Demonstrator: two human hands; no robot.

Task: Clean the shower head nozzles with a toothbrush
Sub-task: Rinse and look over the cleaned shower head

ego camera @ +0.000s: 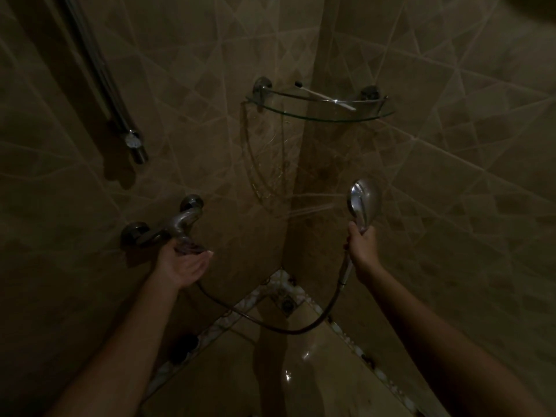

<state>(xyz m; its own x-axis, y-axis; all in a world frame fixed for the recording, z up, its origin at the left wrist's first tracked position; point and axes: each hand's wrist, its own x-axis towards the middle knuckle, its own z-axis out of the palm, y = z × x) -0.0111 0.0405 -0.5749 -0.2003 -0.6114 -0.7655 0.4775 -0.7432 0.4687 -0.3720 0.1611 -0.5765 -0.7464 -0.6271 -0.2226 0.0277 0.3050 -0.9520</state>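
The scene is a dim tiled shower corner. The right hand (pixel 362 246) grips the handle of the shower head (pixel 364 200), fingers curled tight round it just below the round head. The head stands upright to the right of the wall corner, with its chrome back toward the camera and its face turned left. Thin streaks of water (pixel 313 210) run from the face toward the corner. The nozzles themselves are out of sight.

The left hand (pixel 186 263) lies palm up under the lever of the tap (pixel 168 228) on the left wall. Its fingers are nearly straight and apart, closing on nothing, and they touch the lever from beneath. In this light I cannot tell how firmly they press.

The toothbrush (pixel 326 97) lies alone on the glass shelf (pixel 319 119), which is fixed across the wall corner above both hands. It lies slantwise, its dark head near the shelf's back left and the end of its white handle near the front right rim. It is well apart from the shower head, and neither hand touches it.

A hose (pixel 270 325) sags from under the tap, across the floor corner, and up to the bottom of the handle below the right hand. A chrome rail (pixel 99 73) slants down the left wall above the tap. A drain (pixel 287 304) sits in the floor at the wall corner, just behind the hose.
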